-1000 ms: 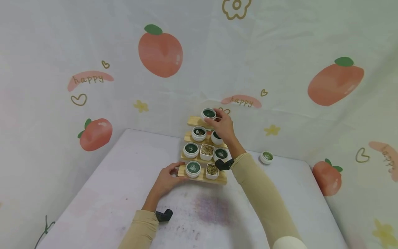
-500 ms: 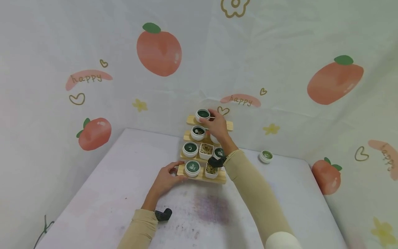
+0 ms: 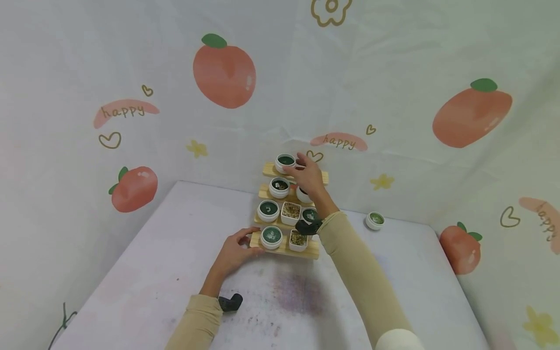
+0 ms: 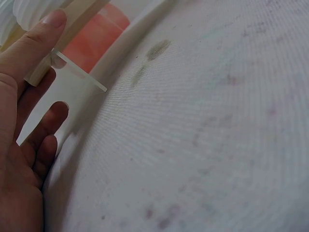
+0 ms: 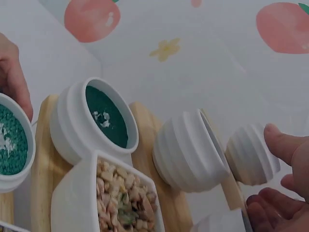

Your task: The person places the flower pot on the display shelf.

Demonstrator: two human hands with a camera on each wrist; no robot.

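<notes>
A tiered wooden stand (image 3: 312, 251) holds several small white pots with green or dark tops, plus square pots of mixed pebbles. My left hand (image 3: 235, 253) grips the left end of its lowest board; in the left wrist view the thumb lies over that board (image 4: 77, 21), a finger under it. On the top board's left part sits a round white pot (image 3: 285, 162) with a dark green top. Beside it is my right hand (image 3: 309, 176), fingers parted; in the right wrist view its thumb (image 5: 275, 140) is at the pot (image 5: 251, 154), other fingers apart from it.
Another white pot (image 3: 375, 221) with a green top stands alone at the table's back right. A white cloth wall (image 3: 271, 112) printed with fruit rises right behind the stand. The tabletop (image 3: 183, 218) is pale and stained.
My right hand has brought the pot left and down onto the top board, then parted its fingers from it. The left hand keeps its grip on the lowest board.
</notes>
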